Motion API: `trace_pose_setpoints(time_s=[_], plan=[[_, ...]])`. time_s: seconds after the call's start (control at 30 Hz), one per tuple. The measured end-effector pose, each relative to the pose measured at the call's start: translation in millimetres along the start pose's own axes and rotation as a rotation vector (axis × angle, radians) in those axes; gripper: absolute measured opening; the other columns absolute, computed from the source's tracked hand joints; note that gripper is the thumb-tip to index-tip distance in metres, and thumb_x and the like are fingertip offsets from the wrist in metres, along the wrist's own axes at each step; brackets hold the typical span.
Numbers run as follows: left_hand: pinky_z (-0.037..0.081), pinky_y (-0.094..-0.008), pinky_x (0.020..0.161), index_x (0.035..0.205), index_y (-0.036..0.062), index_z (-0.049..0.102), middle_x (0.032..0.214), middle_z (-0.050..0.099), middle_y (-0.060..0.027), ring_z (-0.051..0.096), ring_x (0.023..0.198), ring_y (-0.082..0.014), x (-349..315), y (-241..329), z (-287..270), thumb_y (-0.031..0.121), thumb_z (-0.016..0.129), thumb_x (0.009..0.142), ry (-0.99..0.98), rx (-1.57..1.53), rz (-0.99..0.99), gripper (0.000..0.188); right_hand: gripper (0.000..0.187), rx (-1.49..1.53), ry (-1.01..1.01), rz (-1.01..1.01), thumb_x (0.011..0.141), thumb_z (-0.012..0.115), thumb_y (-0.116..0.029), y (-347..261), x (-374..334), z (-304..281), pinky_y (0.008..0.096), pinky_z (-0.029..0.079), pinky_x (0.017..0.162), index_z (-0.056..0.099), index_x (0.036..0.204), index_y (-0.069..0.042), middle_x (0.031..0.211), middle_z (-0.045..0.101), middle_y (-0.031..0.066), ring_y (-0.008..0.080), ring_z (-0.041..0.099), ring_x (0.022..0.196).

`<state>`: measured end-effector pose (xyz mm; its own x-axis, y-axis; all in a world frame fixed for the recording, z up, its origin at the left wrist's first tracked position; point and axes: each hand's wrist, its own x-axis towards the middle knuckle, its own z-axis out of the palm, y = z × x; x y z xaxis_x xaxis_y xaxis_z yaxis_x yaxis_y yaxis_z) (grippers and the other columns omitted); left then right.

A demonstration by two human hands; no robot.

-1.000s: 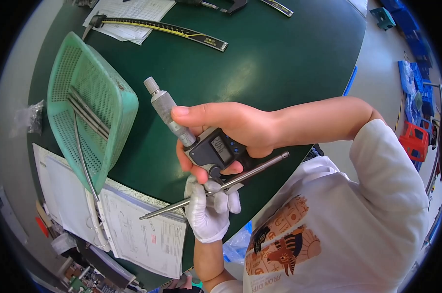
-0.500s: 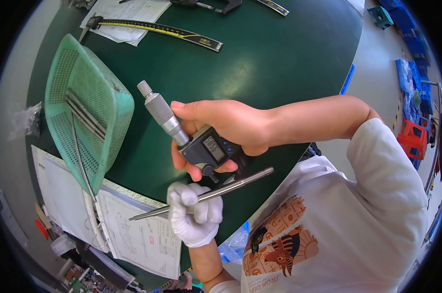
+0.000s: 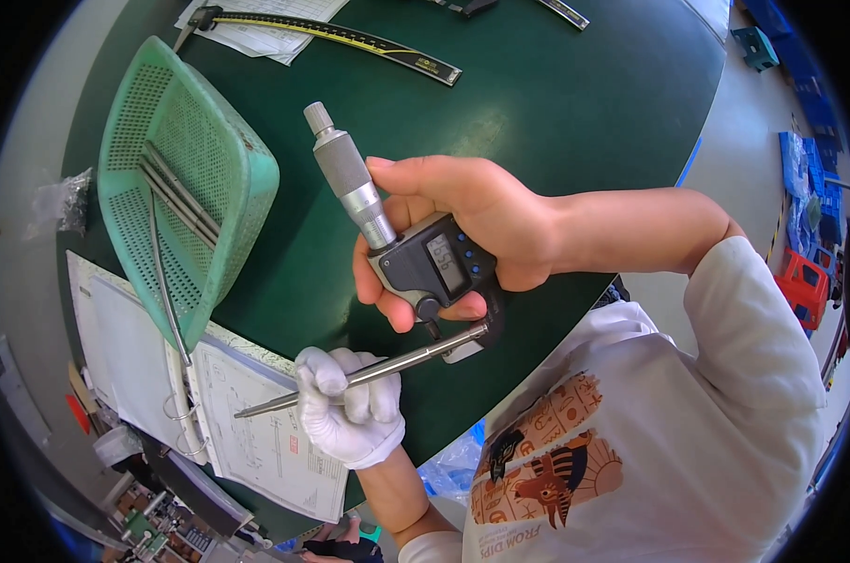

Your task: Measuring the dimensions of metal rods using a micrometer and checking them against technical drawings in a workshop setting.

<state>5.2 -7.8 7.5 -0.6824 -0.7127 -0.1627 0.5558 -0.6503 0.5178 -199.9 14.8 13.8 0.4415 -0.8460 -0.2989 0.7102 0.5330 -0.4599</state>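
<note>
My bare right hand [image 3: 458, 211] is wrapped round a digital micrometer [image 3: 416, 263], with the thumb on the grey thimble and fingers under the body. Its small display faces up. My left hand [image 3: 350, 403], in a white glove, is closed round a slim metal rod [image 3: 411, 358] with stepped ends. The rod slants up to the right, and its upper end lies at the micrometer's frame, by the measuring gap. Whether the measuring faces touch it, I cannot tell.
A green perforated basket [image 3: 256, 192] at the left holds several metal rods [image 3: 183, 202]. Below it lies an open ring binder [image 3: 256, 432] with drawings. A digital caliper [image 3: 350, 39] rests on papers at the far side of the green table [image 3: 575, 113]. Red and blue stools stand at right.
The rod's upper end has come to the micrometer's frame, where before it lay apart below it. My left hand has shifted slightly left relative to the view, and the whole view has moved a little.
</note>
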Motion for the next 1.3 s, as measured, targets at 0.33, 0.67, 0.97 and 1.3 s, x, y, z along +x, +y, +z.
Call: trace_pose_setpoints(time_s=[0.33,0.67,0.97,1.3], plan=[[0.024,-0.0248,0.031,0.068,0.0050,0.041,0.045,0.033,-0.0010,0.026,0.032,-0.0110,4.7,-4.3,5.7,0.023,0.040,0.087,0.115,-0.132,0.051,0.026,0.070,-0.118,0.092,0.025,0.082,0.021,-0.057,-9.4,1.6,0.8,0.0204,0.035,0.032,0.053,0.084,0.005,0.067,0.058,0.0161,0.0139,0.044,0.035],[0.038,-0.0213,0.048,0.069,0.0013,0.051,0.052,0.041,-0.0020,0.045,0.046,-0.0108,-9.4,-18.1,6.0,0.031,0.037,0.089,-0.008,0.108,-0.094,0.038,0.049,-0.093,0.313,-0.180,0.087,0.023,-0.047,-0.6,3.4,-5.0,0.0247,0.029,0.023,0.043,0.081,-0.002,0.058,0.048,0.0121,0.0162,0.036,0.027],[0.037,-0.0262,0.047,0.088,-0.0011,0.049,0.053,0.041,-0.0047,0.048,0.049,-0.0169,-16.3,21.2,18.3,0.023,0.051,0.084,0.127,0.313,0.032,0.025,0.055,0.119,0.198,0.003,0.082,0.029,-0.055,-13.1,13.9,-3.0,0.0267,0.033,0.035,0.051,0.085,-0.005,0.067,0.053,0.0115,0.0161,0.038,0.034],[0.031,-0.0231,0.032,0.063,0.0014,0.052,0.046,0.045,-0.0047,0.044,0.035,-0.0117,77.3,163.1,72.9,0.045,0.047,0.081,0.706,1.466,0.169,0.048,0.058,0.089,0.126,0.051,0.081,0.028,-0.053,-15.3,6.7,-13.1,0.0271,0.037,0.039,0.052,0.086,0.000,0.069,0.056,0.0128,0.0173,0.043,0.039]])
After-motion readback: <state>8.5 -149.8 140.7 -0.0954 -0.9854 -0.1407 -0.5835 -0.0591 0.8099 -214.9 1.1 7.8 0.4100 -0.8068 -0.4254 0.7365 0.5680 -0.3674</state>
